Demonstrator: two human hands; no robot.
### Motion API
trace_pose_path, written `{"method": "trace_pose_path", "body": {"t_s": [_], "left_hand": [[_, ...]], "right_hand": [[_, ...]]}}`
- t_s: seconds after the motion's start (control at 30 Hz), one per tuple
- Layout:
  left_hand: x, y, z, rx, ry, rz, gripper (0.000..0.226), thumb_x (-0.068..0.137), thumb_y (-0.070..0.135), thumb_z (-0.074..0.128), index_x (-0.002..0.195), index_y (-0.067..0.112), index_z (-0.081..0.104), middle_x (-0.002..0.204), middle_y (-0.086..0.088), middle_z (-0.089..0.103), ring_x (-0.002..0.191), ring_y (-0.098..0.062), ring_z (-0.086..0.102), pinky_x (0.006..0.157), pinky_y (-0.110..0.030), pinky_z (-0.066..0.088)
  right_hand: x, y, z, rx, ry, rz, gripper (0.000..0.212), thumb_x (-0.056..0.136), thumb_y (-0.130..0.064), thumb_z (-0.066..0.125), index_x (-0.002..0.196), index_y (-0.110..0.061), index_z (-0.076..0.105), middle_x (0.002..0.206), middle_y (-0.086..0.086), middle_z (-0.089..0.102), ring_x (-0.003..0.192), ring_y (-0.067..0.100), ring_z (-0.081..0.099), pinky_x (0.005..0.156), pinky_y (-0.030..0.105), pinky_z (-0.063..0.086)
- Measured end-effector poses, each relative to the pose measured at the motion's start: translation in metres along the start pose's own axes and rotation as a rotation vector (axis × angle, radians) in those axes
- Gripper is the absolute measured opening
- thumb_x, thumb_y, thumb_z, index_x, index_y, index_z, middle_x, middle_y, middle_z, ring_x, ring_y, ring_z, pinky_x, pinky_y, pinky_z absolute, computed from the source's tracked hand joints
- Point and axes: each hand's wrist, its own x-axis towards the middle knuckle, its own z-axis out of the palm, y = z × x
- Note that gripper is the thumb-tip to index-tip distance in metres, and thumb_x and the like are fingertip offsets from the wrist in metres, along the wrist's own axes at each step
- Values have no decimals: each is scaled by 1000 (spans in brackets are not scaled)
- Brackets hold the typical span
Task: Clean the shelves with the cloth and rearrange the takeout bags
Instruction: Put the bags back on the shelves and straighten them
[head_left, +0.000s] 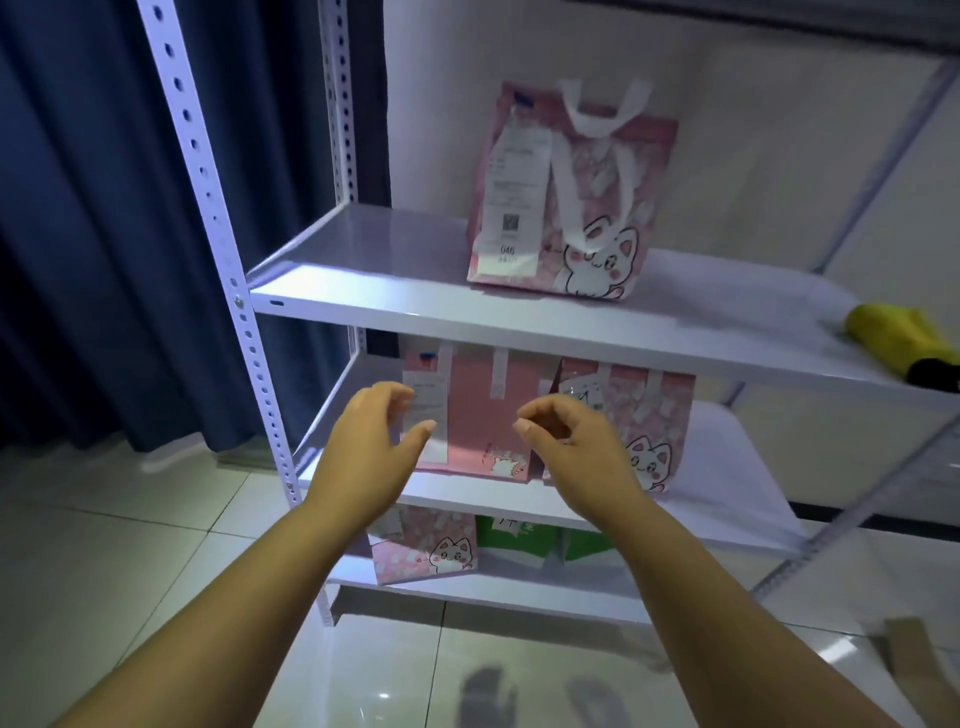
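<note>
Left hand (363, 447) and right hand (576, 441) hover empty, fingers (422, 429) loosely curled, before two pink bags (483, 410); yellow cloth (893, 338) lies far right.

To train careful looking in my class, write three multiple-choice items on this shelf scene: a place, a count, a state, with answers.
1. Where does the yellow cloth lie?
A. on the floor
B. at the right end of the upper shelf
C. over the curtain

2. How many pink bags stand on the middle shelf?
A. one
B. two
C. four

3. What are the left hand and right hand doing?
A. both hold nothing
B. both grip one bag
C. each holds a cloth

1 B: it lies at that shelf's right edge. 2 B: two stand side by side. 3 A: both hover empty before the bags.
</note>
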Motion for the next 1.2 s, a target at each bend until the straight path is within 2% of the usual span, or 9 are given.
{"method": "trace_pose_path", "body": {"t_s": [0.13, 0.37, 0.53, 0.63, 0.77, 0.93, 1.1, 1.17, 1.2], "left_hand": [[-3, 27, -4, -40, -15, 20, 29, 86, 33, 63, 111, 23, 53, 105, 8, 54, 90, -7, 52, 79, -24, 41], [-3, 63, 14, -109, -59, 16, 19, 86, 34, 63, 101, 31, 51, 99, 9, 57, 86, -1, 54, 70, -19, 39], [14, 86, 27, -149, -12, -3, 17, 86, 32, 63, 99, 28, 54, 92, 16, 58, 85, 3, 54, 65, -13, 38], [27, 96, 37, -159, 25, -17, 18, 86, 30, 63, 101, 26, 54, 90, 18, 57, 82, 2, 54, 64, -13, 38], [44, 103, 52, -173, 61, -43, 18, 87, 30, 62, 102, 27, 54, 89, 19, 57, 81, 3, 53, 62, -14, 38], [75, 107, 65, -166, 78, -71, 18, 87, 32, 61, 103, 29, 53, 93, 15, 59, 82, 1, 55, 59, -16, 40], [122, 102, 74, -134, 100, -84, 27, 87, 33, 62, 110, 28, 49, 107, 7, 57, 93, -10, 55, 72, -29, 50], [143, 97, 78, -114, 124, -92, 39, 86, 33, 63, 121, 22, 48, 118, 2, 53, 99, -12, 52, 81, -34, 50], [154, 94, 80, -104, 138, -95, 45, 86, 33, 63, 125, 21, 45, 123, 0, 50, 103, -13, 51, 84, -33, 48]], "right_hand": [[-9, -14, -26, -29, 40, -23, 15, 91, -26, 57, 84, -39, 56, 86, -19, 60, 82, -3, 57, 63, 7, 41], [-15, 0, -89, -14, 152, 1, 7, 90, -24, 58, 87, -31, 59, 87, -13, 63, 82, 1, 58, 67, 10, 41], [-1, 24, -137, 32, 242, 27, 10, 89, -23, 60, 82, -31, 61, 84, -8, 66, 80, 10, 62, 69, 22, 49], [14, 39, -160, 52, 297, 43, 11, 88, -23, 61, 80, -31, 61, 82, -8, 66, 79, 11, 62, 65, 22, 48], [36, 54, -174, 82, 323, 55, 12, 87, -20, 63, 79, -29, 62, 83, -5, 67, 81, 14, 63, 72, 29, 51], [72, 59, -178, 91, 322, 73, 10, 86, -21, 64, 80, -30, 63, 84, -9, 66, 81, 10, 62, 70, 26, 50], [117, 58, -175, 53, 323, 62, 11, 86, -21, 61, 81, -30, 59, 82, -11, 63, 76, 9, 59, 65, 22, 46], [137, 60, -172, 49, 332, 93, 6, 86, -24, 61, 89, -28, 58, 90, -11, 62, 78, 7, 57, 68, 25, 47], [146, 63, -170, 26, 339, 108, 12, 87, -27, 61, 97, -27, 57, 96, -10, 61, 79, 5, 56, 69, 24, 46]]}}
